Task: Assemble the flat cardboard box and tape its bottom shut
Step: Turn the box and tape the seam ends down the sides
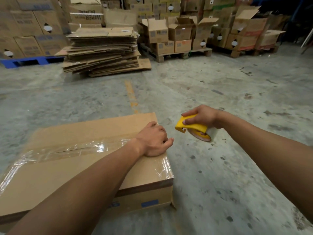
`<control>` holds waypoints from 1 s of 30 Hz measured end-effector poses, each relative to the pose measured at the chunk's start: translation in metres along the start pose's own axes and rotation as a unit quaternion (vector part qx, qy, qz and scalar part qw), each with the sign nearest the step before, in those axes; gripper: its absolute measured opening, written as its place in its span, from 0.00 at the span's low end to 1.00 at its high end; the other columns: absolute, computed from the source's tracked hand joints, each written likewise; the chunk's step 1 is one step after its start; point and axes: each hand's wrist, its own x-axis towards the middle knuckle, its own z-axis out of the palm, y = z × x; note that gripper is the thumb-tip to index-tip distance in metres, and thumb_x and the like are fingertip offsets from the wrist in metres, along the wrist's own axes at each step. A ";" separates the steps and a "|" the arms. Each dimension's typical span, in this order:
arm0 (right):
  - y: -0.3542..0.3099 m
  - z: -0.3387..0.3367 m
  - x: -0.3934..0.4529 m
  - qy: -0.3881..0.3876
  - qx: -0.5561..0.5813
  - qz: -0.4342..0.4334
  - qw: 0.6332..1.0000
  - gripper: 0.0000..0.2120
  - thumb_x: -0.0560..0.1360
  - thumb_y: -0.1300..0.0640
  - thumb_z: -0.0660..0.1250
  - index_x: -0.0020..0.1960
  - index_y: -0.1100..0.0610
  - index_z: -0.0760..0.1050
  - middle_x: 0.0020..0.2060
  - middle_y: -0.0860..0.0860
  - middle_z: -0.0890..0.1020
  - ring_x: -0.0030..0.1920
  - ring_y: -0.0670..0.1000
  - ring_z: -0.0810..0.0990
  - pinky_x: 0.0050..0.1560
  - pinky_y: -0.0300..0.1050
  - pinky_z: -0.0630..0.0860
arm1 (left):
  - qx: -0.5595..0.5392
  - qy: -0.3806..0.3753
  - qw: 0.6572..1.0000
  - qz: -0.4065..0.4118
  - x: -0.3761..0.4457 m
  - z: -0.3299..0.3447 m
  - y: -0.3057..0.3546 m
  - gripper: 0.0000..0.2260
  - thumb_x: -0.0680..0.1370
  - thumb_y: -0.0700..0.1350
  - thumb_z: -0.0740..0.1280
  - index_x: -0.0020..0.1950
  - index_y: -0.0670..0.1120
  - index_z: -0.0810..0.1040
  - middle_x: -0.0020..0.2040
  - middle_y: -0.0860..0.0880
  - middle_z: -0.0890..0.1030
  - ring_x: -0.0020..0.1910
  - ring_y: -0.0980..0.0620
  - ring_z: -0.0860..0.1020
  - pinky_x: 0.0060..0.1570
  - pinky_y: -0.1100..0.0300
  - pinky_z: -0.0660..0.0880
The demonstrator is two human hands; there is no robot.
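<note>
cardboard box [81, 167] sits on the floor [220, 184], taped seam up; likely light, hollow, dentable. your left hand [153, 141] rests curled at its edge; right fingers [189, 122] pinch the tape dispenser [193, 127].

Two bare, sleeveless forearms [94, 180]

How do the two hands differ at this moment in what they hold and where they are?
The left hand rests palm-down on the taped cardboard box at its right edge, holding nothing; the right hand is off the box, in the air above the concrete floor. The right hand grips a yellow tape dispenser; the left only presses. Both are bare.
</note>
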 end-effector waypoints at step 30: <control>-0.047 0.046 -0.076 -0.080 0.547 -0.098 0.828 0.23 0.66 0.43 0.76 0.61 0.43 0.81 0.19 0.49 0.67 0.16 0.44 0.65 0.26 0.41 0.72 | -0.769 -0.144 0.581 -0.222 -0.055 -0.115 -0.044 0.34 0.73 0.71 0.60 0.56 0.40 0.77 0.37 0.45 0.78 0.32 0.50 0.76 0.27 0.61 0.73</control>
